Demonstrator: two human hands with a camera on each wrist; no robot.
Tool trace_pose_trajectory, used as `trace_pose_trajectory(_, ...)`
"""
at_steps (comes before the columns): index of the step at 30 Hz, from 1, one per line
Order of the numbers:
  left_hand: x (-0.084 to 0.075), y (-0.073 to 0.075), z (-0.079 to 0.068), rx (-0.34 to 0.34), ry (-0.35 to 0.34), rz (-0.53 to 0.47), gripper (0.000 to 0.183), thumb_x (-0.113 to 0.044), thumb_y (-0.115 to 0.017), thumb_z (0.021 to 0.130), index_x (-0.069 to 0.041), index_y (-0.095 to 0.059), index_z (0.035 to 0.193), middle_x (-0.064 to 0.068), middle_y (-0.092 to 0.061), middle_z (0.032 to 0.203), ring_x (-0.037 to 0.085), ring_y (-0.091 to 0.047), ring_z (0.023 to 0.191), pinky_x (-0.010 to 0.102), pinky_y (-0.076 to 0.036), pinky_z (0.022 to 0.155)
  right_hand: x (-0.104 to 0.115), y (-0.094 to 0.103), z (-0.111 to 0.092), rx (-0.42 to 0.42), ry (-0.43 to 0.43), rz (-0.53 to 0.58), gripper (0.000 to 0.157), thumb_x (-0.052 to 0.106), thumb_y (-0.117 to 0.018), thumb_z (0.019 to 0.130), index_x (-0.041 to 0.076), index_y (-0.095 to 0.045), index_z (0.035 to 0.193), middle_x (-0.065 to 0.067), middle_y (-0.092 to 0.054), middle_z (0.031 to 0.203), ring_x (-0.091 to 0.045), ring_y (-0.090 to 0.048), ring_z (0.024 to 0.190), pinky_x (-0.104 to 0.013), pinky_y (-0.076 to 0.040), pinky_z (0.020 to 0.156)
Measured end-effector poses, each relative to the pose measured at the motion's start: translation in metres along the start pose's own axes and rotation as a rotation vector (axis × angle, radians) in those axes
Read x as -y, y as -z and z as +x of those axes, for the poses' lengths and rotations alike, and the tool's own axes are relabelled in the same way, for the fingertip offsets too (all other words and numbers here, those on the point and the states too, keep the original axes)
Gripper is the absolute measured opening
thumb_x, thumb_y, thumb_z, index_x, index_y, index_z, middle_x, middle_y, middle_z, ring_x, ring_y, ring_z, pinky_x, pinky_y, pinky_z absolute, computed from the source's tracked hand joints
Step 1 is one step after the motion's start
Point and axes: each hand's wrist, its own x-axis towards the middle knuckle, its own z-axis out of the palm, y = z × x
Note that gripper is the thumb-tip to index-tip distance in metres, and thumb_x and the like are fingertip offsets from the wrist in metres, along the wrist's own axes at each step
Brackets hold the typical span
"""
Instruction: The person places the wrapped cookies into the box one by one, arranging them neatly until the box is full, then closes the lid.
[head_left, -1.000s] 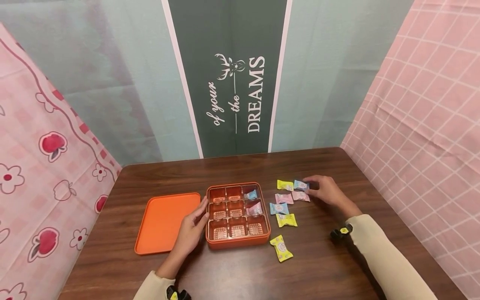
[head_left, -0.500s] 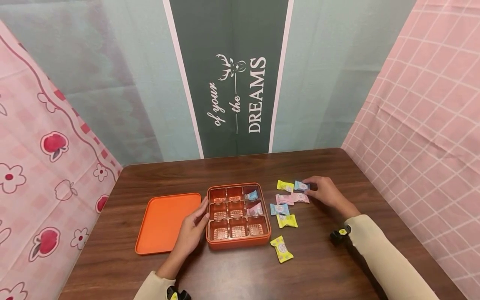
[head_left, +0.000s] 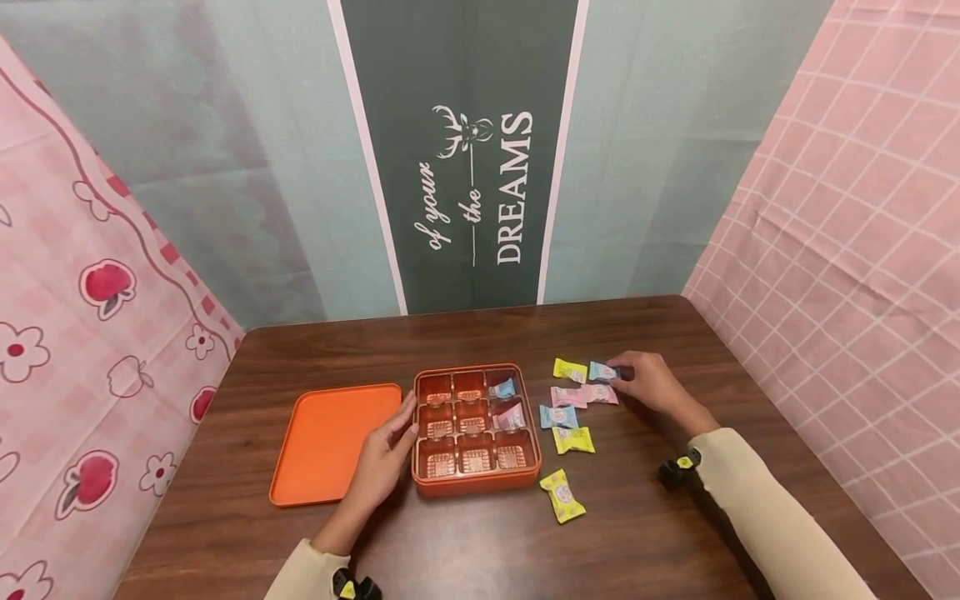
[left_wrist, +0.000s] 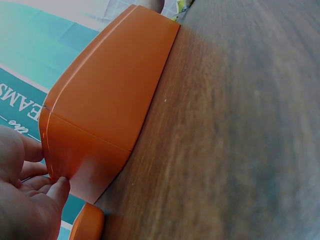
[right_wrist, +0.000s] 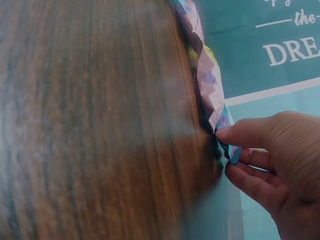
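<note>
An orange box [head_left: 480,486] with a divided brown insert stands on the table. A blue wrapped candy [head_left: 502,388] and a pink wrapped candy [head_left: 510,418] lie in two of its right-hand compartments. My left hand [head_left: 384,454] rests against the box's left side; in the left wrist view its fingertips [left_wrist: 61,186] touch the orange wall near a corner. With thumb and fingers, my right hand [head_left: 654,383] pinches the right end of another blue candy [head_left: 602,372] on the table. In the right wrist view, a pink candy [right_wrist: 209,82] partly hides that blue one.
Left of the box lies a flat orange lid [head_left: 330,446]. Right of it are loose candies: a yellow candy [head_left: 570,370], a blue candy [head_left: 558,416], another yellow one and two pink ones. A separate yellow candy [head_left: 562,497] lies nearer the front. Curtains surround the wooden table [head_left: 480,554].
Almost nothing moves. My right hand stays at the blue candy, which shifts very slightly, and my left hand keeps its place at the box.
</note>
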Motion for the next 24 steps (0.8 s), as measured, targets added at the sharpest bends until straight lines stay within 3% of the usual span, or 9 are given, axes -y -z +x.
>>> trace_pose_trajectory(9,-0.001,0.001,0.0,-0.005,-0.003,0.01,0.046,-0.006,-0.06,0.102,0.001,-0.05,0.146,0.014,-0.044,0.155,0.026,-0.037,0.145,0.008,-0.027,0.108,0.001,0.001,-0.002,-0.02,-0.014,0.012,0.029,0.004,-0.08,0.084,0.0,-0.076,0.113,-0.02,-0.073,0.109,-0.029,-0.066,0.089,-0.054,-0.058,0.084)
trace_pose_trajectory(15,0.0,0.0,0.0,-0.018,-0.005,0.013,0.046,-0.004,-0.062,0.1,0.004,-0.051,0.144,0.016,-0.045,0.154,0.03,-0.039,0.144,0.008,-0.028,0.107,0.01,0.004,-0.001,-0.057,0.019,0.014,0.027,0.001,-0.08,0.084,-0.001,-0.076,0.111,-0.019,-0.073,0.107,-0.029,-0.067,0.088,-0.053,-0.06,0.081)
trace_pose_trajectory(24,-0.003,0.001,0.0,-0.012,0.007,0.036,0.046,-0.006,-0.061,0.101,0.002,-0.051,0.145,0.012,-0.045,0.154,0.026,-0.04,0.143,0.038,-0.033,0.113,0.031,0.007,0.003,-0.093,0.086,0.023,0.026,-0.001,-0.08,0.082,-0.002,-0.076,0.108,-0.019,-0.074,0.104,-0.031,-0.071,0.088,-0.052,-0.06,0.079)
